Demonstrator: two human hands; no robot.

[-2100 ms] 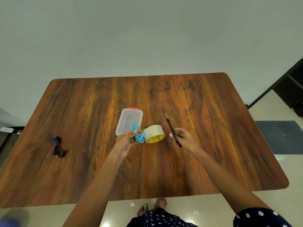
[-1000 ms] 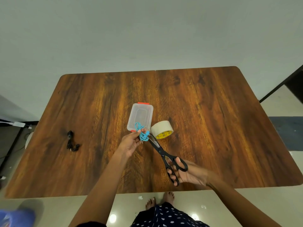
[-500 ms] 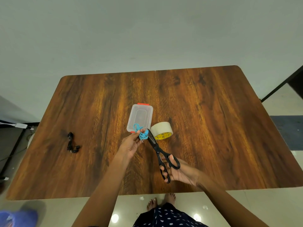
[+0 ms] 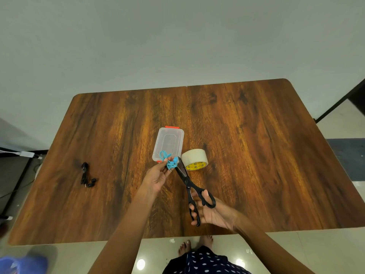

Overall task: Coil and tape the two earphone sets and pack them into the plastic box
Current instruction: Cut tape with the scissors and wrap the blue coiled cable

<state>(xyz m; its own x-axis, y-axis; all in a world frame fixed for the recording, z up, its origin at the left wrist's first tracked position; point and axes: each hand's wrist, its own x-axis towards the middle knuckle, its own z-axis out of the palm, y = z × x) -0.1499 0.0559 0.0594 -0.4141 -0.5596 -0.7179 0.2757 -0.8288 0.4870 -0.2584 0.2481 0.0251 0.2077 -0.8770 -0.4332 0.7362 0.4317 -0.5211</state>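
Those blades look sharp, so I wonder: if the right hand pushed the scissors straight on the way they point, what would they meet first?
Most likely the blue earphones pinched in the left hand: the tips of the scissors, held by the right hand, sit right beside that coil. Beyond lies the plastic box. Depth is hard to judge.

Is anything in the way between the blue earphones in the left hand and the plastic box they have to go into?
Only the box's own lid. The left hand holds the blue earphones right at the near end of the plastic box, which appears closed. The scissors and tape roll sit to the right.
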